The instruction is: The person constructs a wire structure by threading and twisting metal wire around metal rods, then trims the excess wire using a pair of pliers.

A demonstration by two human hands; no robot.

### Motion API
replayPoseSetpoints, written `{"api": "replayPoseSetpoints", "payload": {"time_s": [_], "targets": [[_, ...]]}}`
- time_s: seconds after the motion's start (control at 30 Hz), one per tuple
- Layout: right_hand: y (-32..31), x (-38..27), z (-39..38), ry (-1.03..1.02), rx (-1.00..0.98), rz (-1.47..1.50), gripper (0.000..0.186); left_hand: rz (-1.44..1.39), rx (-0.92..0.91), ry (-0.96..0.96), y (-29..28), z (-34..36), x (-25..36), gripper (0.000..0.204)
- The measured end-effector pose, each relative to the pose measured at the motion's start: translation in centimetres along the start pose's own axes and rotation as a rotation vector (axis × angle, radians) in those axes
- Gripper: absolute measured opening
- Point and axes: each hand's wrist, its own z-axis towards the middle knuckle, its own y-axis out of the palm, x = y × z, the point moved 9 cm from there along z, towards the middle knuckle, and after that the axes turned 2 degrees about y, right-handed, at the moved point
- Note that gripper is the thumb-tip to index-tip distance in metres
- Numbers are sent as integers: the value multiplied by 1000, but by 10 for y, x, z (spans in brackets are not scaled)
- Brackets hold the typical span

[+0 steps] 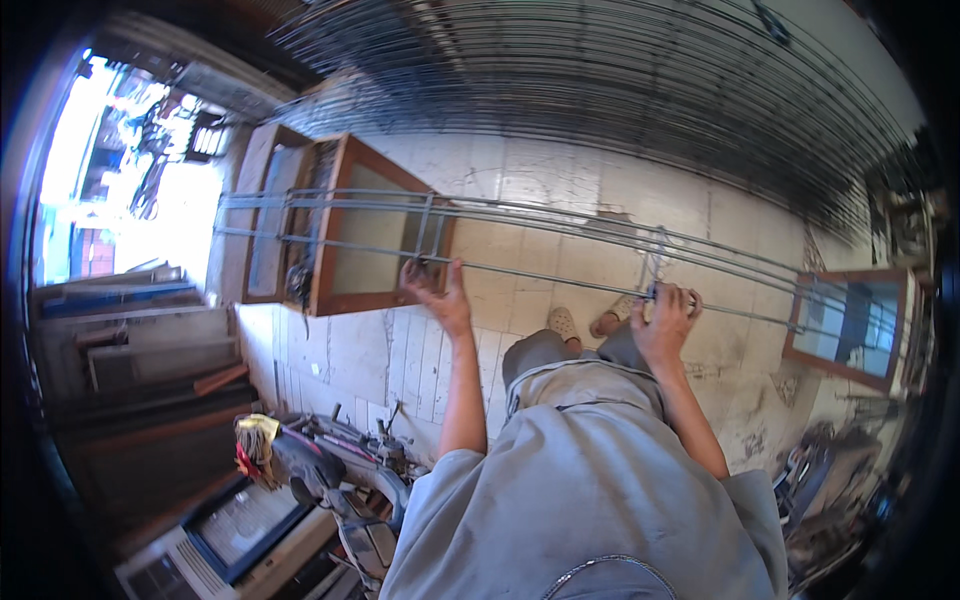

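Observation:
A long cage of thin steel rods (560, 276) spans the view from left to right, with rectangular wire ties (428, 225) around the rods. My left hand (445, 303) is at the near rod, beside the left tie, its thumb and fingers spread. Some of its fingertips are hard to make out against a dark spot there. Farther right, my right hand (667, 328) has its fingers curled at the same near rod, by another tie (656, 255). A small dark piece shows at its fingertips, too small to name.
A wood-framed glass cabinet (375, 302) supports the cage on the left, another wood-framed panel (840, 365) on the right. Many steel rods (600, 90) lie beyond. A motorbike (350, 480) and an old boxy appliance (245, 525) stand near left. My clogs (563, 325) are on the tiled floor.

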Motion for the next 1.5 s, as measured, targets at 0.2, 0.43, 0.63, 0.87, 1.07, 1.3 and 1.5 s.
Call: {"api": "replayPoseSetpoints", "payload": {"time_s": [0.2, 0.43, 0.63, 0.87, 1.07, 1.3, 1.5], "targets": [[2, 5, 0, 0, -27, 16, 27, -52, -17, -44, 16, -3, 29, 84], [5, 2, 0, -90, -41, 34, 23, -60, 14, -94, 12, -8, 19, 87], [10, 2, -7, -96, -38, 33, 22, -66, -17, -157, 9, -8, 22, 89], [0, 7, 1, -96, -139, 150, 23, 164, -74, -6, 9, -1, 22, 95], [-6, 16, 9, -65, -130, 199, 25, -21, -34, -138, 14, -7, 11, 87], [-19, 14, 7, -81, -79, 202, 29, 217, -96, 243, 41, -33, 127, 60], [-75, 47, -38, 113, 62, 202, 42, 287, -1205, 469, 171, -132, 207, 42]]}}
